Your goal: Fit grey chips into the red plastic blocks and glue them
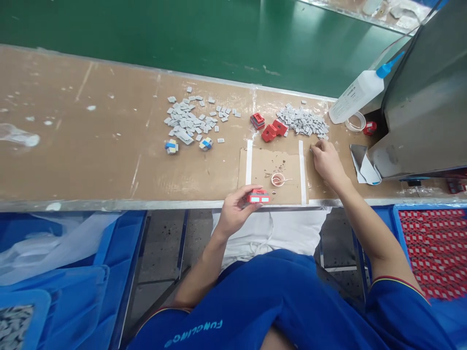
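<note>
My left hand [235,211] grips a red toy vehicle part [260,196] with two pale window-like panels, held over the front edge of the bench. My right hand [328,163] is pinched closed just above the bench; whatever is between its fingertips is too small to make out. Beyond that hand lies a pile of small grey tiles [302,121]. Several red parts [270,132] rest to the left of this pile. Between my hands, a small cup [278,180] with a thin stick in it stands on a cardboard sheet [288,163] with white tape strips.
Another heap of grey tiles [189,119] lies at left, near two blue, yellow and white pieces [206,144]. A bottle [357,95] with a blue nozzle leans by a tape roll [355,121] and a metal housing [426,97]. A blue crate [399,228] of red parts sits at right.
</note>
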A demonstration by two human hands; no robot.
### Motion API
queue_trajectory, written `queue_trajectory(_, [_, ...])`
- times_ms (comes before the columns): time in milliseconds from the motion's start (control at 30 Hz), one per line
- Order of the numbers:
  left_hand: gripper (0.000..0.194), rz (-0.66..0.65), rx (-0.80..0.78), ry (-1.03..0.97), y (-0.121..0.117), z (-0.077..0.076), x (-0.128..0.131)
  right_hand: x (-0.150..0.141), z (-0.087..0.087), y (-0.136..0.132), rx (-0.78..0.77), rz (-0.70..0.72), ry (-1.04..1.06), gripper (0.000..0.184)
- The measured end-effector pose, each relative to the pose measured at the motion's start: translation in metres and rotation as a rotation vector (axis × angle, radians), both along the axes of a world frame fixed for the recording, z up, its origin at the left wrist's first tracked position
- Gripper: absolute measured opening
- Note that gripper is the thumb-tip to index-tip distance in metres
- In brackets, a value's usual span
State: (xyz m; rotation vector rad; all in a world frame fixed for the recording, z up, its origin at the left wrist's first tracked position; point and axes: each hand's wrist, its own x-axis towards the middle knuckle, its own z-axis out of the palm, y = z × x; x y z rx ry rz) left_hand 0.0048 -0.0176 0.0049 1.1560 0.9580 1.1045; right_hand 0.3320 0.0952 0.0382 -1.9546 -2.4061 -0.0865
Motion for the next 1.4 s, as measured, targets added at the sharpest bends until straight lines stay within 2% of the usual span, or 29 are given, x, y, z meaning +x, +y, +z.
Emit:
queue_trajectory(133, [0.046,0.032,-0.001,0.026,-0.005,0.004,-0.007,0.005,-0.007,-0.009,0.073,0.052,0.036,0.047])
queue_trajectory(333, [0.045,0.068,0.001,0.023,-0.006,0.009,-0.011,0.007,-0.005,0.008,0.034,0.134,-0.02,0.038])
queue_trajectory(500, [0.045,0.081,0.018,0.022,-0.007,0.007,-0.012,-0.003,0.008,0.014,-0.006,0.102,-0.082,0.035])
queue_trajectory(667, [0.044,0.092,0.03,0.013,-0.007,0.004,-0.016,-0.013,0.028,-0.002,-0.136,-0.025,-0.095,0.037])
queue_trajectory(800, [0.045,0.083,0.034,0.026,-0.007,0.004,-0.017,-0.02,0.035,-0.015,-0.214,0.0,-0.099,0.026])
queue_trajectory(933, [0.043,0.054,0.057,0.039,-0.007,0.004,-0.015,-0.02,0.033,-0.014,-0.248,0.037,0.012,0.027])
queue_trajectory(1067, [0.043,0.024,0.066,0.033,-0.008,0.005,-0.013,-0.013,0.026,-0.013,-0.2,-0.021,0.41,0.033])
queue_trajectory(1133, [0.042,0.015,0.067,0.033,-0.009,0.006,-0.011,-0.011,0.019,-0.019,-0.128,-0.054,0.553,0.024])
queue_trajectory(1200, [0.041,0.004,0.076,0.035,-0.009,0.006,-0.009,-0.012,0.011,-0.028,-0.045,-0.069,0.592,0.014])
queue_trajectory(1400, [0.04,-0.035,0.15,0.019,-0.005,0.006,0.0,-0.016,-0.001,-0.048,0.048,-0.134,0.577,0.019])
